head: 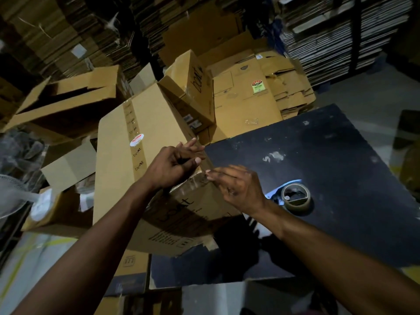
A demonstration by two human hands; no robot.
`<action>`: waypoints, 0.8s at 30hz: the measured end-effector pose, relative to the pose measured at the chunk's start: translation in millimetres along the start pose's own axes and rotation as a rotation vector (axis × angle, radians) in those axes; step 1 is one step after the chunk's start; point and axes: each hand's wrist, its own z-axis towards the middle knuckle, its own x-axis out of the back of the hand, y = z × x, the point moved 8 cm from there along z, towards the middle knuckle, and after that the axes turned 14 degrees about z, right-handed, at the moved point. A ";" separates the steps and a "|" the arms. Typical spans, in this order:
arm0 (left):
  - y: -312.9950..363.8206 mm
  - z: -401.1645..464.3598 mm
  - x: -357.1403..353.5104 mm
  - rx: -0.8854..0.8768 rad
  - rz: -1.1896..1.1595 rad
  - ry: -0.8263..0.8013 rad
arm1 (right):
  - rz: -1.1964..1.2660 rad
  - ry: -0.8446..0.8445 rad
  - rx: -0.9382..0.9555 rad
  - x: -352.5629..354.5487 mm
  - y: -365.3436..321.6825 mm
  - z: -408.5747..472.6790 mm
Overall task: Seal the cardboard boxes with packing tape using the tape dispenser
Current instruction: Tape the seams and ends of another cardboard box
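head view shows the left hand [175, 165] and right hand [236, 186] pressing fingers on the cardboard box [145, 137] corner, tape dispenser [294, 197] idle on the dark table [341, 144]; uneven pressing could wrinkle the tape.

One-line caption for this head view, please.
Both hands, left hand and right hand, press tape onto a cardboard box corner; tape dispenser idle.

Under my hands I see a matt brown cardboard box [145, 123], its corner tape [193, 181] glossy; right of them, a scuffed dark tabletop [329, 155].
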 end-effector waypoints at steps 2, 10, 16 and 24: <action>-0.2 0.0 -0.4 0.005 -0.009 0.006 | -0.034 -0.019 0.020 -0.2 0.2 -1.6; -4.9 -1.2 -2.2 0.036 -0.052 0.040 | -0.031 -0.062 0.046 -20.0 -12.6 -45.1; -10.0 -1.6 -5.2 0.052 -0.088 0.058 | 0.066 -0.067 -0.093 -22.6 -12.4 -59.9; -8.6 -0.4 -3.9 0.063 -0.096 0.061 | 0.347 -0.076 -0.417 -39.8 22.9 -27.4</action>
